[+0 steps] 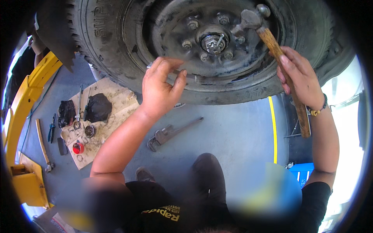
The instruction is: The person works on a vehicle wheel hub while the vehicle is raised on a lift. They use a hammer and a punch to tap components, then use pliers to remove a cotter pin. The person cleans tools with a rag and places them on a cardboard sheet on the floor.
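Two hands at my grimy steel hub (213, 40), right hand (298, 73) clenched round worn wooden hammer (272, 42), left hand (160, 90) pinching thin metal rod (175, 71), pipe wrench (171, 133) lower centre, greasy cardboard (101, 124) left.

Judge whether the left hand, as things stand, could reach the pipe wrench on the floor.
Probably yes: the wrench lies in the open on the floor just below the left hand, nothing between them. But that hand already pinches a small metal piece.
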{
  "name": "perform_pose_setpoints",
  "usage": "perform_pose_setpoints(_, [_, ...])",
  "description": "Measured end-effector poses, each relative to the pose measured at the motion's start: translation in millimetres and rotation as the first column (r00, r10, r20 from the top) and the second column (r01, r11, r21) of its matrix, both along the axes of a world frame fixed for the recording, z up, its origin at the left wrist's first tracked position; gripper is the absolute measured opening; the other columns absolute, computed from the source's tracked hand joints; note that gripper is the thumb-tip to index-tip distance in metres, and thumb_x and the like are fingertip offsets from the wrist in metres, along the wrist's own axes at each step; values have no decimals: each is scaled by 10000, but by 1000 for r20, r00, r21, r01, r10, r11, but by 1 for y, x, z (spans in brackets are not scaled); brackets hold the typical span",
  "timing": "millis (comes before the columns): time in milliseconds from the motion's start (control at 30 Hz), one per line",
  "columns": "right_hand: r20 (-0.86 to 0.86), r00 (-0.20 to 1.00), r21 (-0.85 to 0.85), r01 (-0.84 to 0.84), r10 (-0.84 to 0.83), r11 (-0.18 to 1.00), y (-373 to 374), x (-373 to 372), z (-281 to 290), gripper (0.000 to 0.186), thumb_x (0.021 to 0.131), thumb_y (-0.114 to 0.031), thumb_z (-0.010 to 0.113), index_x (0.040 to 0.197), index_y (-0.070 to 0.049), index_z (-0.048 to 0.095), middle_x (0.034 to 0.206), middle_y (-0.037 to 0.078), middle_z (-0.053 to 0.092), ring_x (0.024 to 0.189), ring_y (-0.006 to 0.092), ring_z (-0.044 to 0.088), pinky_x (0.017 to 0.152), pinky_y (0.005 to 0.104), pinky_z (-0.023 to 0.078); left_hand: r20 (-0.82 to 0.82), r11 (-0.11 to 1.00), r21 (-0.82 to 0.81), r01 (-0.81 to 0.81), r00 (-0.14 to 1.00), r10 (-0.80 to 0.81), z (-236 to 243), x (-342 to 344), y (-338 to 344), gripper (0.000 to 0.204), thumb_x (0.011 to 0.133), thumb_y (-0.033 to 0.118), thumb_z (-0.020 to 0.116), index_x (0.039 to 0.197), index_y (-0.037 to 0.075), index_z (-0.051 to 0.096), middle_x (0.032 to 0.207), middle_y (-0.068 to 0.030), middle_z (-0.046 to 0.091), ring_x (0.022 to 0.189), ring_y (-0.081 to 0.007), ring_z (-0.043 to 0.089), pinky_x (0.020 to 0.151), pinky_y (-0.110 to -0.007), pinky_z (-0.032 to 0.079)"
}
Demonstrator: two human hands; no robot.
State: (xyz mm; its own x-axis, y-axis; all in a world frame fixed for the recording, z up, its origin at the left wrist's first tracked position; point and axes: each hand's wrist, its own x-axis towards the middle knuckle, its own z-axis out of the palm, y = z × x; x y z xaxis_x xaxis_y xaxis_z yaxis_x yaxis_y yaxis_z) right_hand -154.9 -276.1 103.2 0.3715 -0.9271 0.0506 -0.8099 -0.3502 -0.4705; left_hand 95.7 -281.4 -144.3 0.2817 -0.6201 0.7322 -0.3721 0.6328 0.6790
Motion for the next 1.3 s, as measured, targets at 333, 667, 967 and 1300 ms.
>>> perform_pose_setpoints(333, [-24, 995, -81, 97, -100, 992, -1, 21, -2, 425, 1090, -359, 452, 1303, -6, 556, 687, -14, 512, 499, 46, 454, 471, 199, 388, 99, 996, 75, 50, 993, -58, -9, 9, 10, 194, 839, 44, 740, 1018, 5, 675, 955, -112, 664, 835, -225, 631, 756, -334, 527])
perform_pose_setpoints(667, [-13, 997, -141, 80, -82, 987, 15, 25, -6, 459, 1099, -385, 405, 1279, 7, 562, 695, -4, 496, 500, 56, 442, 480, 202, 387, 56, 976, 189, 112, 991, -124, -12, 2, 7, 206, 843, 155, 733, 1015, 48, 696, 963, -124, 649, 921, -338, 653, 809, -434, 514])
perform_pose_setpoints(967, [-16, 994, -52, 111, -112, 992, 7, 20, -14, 429, 1102, -371, 398, 1224, 1, 572, 675, 2, 479, 471, 67, 429, 462, 217, 377, 31, 997, 75, 6, 999, -8, 11, -12, -13, 259, 807, 112, 783, 1049, 45, 722, 876, -80, 594, 763, -207, 588, 694, -332, 510])
perform_pose_setpoints(1300, [-36, 996, 46, 81, -79, 996, 7, 20, -6, 437, 1100, -381, 397, 1190, 7, 578, 661, -6, 471, 471, 59, 424, 455, 207, 372, -12, 999, 39, 20, 1000, -19, 30, -17, -19, 278, 816, 169, 767, 1067, 56, 727, 1004, -128, 628, 951, -329, 641, 831, -410, 527])
